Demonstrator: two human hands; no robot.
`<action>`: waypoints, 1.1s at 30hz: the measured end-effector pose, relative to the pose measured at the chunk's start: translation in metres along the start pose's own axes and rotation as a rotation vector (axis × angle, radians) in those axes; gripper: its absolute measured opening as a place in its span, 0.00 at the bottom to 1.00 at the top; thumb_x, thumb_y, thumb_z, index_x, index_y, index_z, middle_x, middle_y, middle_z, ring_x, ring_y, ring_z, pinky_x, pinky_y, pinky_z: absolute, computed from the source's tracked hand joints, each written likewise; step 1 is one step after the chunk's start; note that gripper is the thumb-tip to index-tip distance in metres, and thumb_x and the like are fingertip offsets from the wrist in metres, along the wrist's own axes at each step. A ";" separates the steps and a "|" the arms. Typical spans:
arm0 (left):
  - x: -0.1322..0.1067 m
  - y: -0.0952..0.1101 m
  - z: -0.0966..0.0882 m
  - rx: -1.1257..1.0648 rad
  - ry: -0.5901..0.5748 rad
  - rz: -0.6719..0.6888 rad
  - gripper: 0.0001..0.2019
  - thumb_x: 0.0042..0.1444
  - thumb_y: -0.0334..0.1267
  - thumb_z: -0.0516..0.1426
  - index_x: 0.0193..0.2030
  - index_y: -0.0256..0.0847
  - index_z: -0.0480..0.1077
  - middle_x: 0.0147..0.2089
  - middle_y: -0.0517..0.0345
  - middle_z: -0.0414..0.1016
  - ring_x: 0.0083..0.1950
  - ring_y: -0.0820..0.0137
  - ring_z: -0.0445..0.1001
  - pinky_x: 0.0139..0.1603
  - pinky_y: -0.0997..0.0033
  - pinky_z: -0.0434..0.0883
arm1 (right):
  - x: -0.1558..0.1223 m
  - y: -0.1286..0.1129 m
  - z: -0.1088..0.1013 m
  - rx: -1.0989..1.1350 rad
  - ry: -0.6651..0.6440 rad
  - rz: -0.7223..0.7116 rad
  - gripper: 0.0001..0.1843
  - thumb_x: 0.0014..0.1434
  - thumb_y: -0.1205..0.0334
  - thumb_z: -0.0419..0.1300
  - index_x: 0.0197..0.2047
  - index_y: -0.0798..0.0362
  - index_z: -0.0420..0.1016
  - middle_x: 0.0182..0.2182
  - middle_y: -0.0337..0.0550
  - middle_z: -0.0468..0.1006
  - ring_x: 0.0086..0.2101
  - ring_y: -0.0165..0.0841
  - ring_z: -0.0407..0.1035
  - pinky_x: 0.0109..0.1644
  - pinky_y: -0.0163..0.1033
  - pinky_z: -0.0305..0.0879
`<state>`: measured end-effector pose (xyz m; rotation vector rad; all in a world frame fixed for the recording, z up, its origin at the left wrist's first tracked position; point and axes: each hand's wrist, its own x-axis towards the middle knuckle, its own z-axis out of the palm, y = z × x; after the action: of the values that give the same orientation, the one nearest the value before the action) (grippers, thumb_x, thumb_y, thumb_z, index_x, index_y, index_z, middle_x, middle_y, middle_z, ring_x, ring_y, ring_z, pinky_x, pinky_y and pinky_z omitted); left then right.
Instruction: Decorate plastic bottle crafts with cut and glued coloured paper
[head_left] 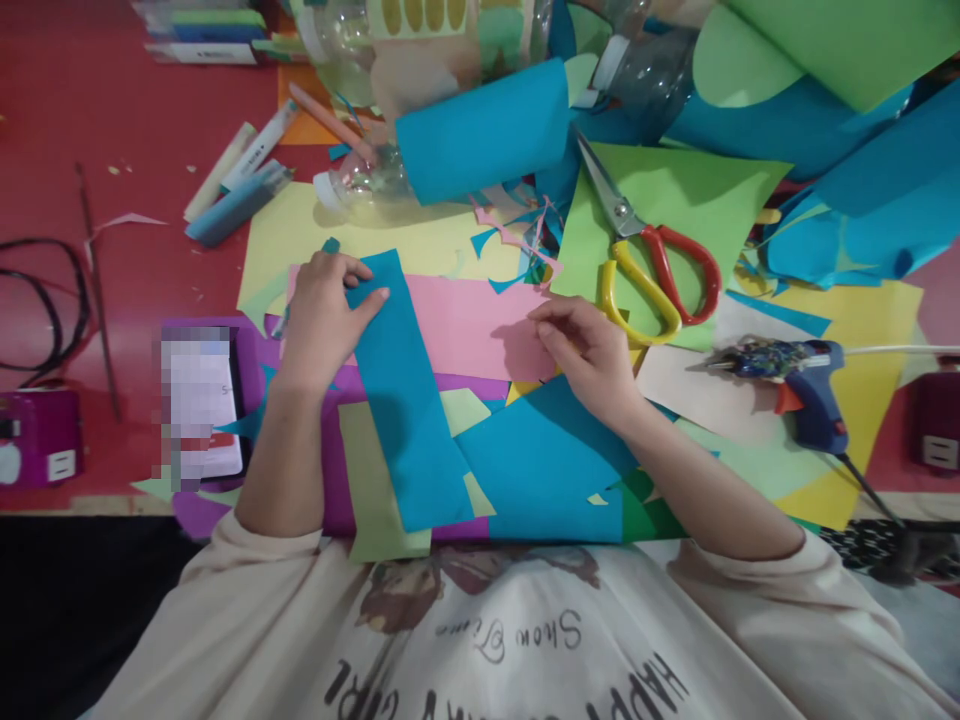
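Observation:
My left hand (324,312) lies on the upper left edge of a long blue paper strip (409,400), fingers stretched flat and pressing it down onto the pile of coloured sheets. My right hand (589,355) rests on the pink sheet (469,325), fingers curled together in a loose pinch; what they hold, if anything, is too small to make out. The red-and-yellow scissors (652,270) lie just beyond my right hand on a green sheet (697,190).
A blue glue gun (795,370) with its cord lies at the right. A bottle wrapped in blue paper (480,135) lies at the back, with markers (240,185) to its left. A phone (199,400) sits at the left on the red table (90,130).

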<state>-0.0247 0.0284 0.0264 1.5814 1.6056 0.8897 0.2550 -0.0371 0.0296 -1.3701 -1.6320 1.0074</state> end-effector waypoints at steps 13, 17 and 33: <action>0.000 0.000 0.001 0.360 -0.050 0.178 0.11 0.49 0.33 0.65 0.41 0.47 0.73 0.41 0.55 0.73 0.48 0.56 0.71 0.54 0.53 0.66 | -0.003 -0.003 0.004 0.054 -0.023 -0.055 0.04 0.61 0.66 0.54 0.40 0.52 0.68 0.21 0.31 0.62 0.19 0.23 0.52 0.23 0.32 0.51; 0.001 0.000 0.007 0.295 -0.043 0.235 0.05 0.50 0.34 0.64 0.31 0.46 0.72 0.35 0.56 0.72 0.43 0.60 0.71 0.50 0.56 0.68 | -0.004 -0.003 0.004 0.070 -0.056 -0.067 0.07 0.59 0.68 0.54 0.42 0.52 0.67 0.24 0.33 0.66 0.20 0.23 0.56 0.24 0.32 0.53; 0.008 0.023 0.054 -0.336 0.052 0.166 0.15 0.51 0.53 0.64 0.37 0.45 0.72 0.37 0.60 0.75 0.41 0.67 0.76 0.39 0.69 0.73 | -0.009 -0.004 0.007 -0.225 -0.076 -0.201 0.10 0.63 0.60 0.56 0.44 0.51 0.78 0.53 0.54 0.70 0.36 0.33 0.70 0.31 0.37 0.66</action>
<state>0.0330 0.0361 0.0182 1.4742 1.2902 1.2277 0.2488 -0.0472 0.0298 -1.2915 -1.9448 0.7845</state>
